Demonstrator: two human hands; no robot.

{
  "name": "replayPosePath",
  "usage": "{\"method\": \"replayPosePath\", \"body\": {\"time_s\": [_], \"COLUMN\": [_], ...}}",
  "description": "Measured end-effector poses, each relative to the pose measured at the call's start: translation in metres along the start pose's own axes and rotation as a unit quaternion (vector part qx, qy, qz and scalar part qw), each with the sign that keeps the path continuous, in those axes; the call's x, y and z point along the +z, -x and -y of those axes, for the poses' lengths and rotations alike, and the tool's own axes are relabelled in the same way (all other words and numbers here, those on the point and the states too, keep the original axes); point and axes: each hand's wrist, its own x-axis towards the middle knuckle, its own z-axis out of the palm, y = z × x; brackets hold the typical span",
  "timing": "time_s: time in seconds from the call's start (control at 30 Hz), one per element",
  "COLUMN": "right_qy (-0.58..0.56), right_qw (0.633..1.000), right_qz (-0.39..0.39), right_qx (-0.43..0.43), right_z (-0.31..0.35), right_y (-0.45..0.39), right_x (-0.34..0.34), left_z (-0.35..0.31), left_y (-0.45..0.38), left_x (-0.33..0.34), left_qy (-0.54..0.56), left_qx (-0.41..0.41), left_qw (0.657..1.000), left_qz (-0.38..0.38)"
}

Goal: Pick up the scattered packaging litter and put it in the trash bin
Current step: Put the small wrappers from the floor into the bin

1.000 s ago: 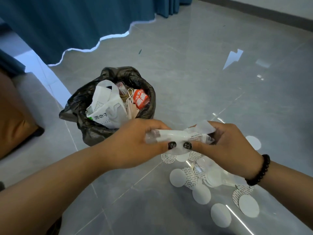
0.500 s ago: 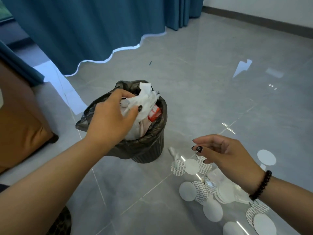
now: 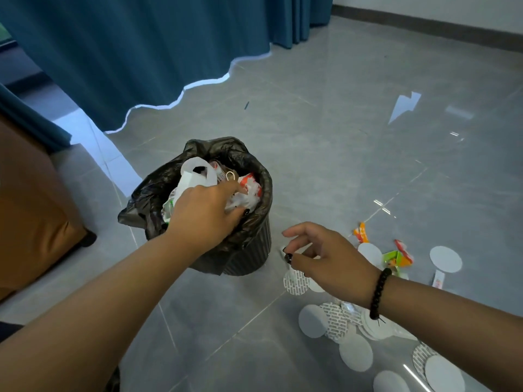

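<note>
a: left hand [image 3: 206, 215] status?

b: over the trash bin [image 3: 249, 257], fingers down on the crumpled white wrapper [image 3: 244, 198] sitting on top of the pile inside. can't tell if it's gripping it or just pressing.

a: bin contents?

b: black liner [image 3: 147, 199] folded over the rim. white plastic bag [image 3: 195, 176], red-and-white pack [image 3: 247, 179], green scrap on the left side.

a: right hand [image 3: 325, 257]?

b: hovering just right of the bin, above the floor litter. fingers loosely curled, holding nothing. black bead bracelet [image 3: 379, 292] on the wrist.

a: what's left on the floor [image 3: 325, 131]?

b: white round seals [image 3: 445, 258], some with printed backs [image 3: 295, 281], clustered under and behind the right hand. orange wrapper [image 3: 360, 236] and green-orange wrapper [image 3: 394, 258] further right, small white sachet [image 3: 438, 279] near them. all outside the bin.
</note>
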Motion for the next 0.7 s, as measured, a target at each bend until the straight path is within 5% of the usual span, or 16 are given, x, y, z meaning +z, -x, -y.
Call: {"method": "replayPosePath", "body": {"time_s": [0.27,0.53,0.7], "right_qy": [-0.008,-0.029,-0.051], "right_qw": [0.999,0.987,0.978], "right_qz": [0.007,-0.049,-0.092], "right_qx": [0.043,0.148,0.18], "right_z": [-0.014,-0.055,-0.071], "right_y": [-0.01,0.003,0.015], "right_x": [-0.003,-0.031,-0.046], "left_z": [-0.008,-0.001,-0.017], "left_y": [-0.023,-0.003,0.007], "left_x": [0.023,-0.008,-0.009], "left_qy": [-0.072,0.106,0.038], "left_qx": [0.006,-0.029,0.011], "left_qw": [0.996,0.984,0.996], "left_qz": [0.047,0.143,0.084]}}
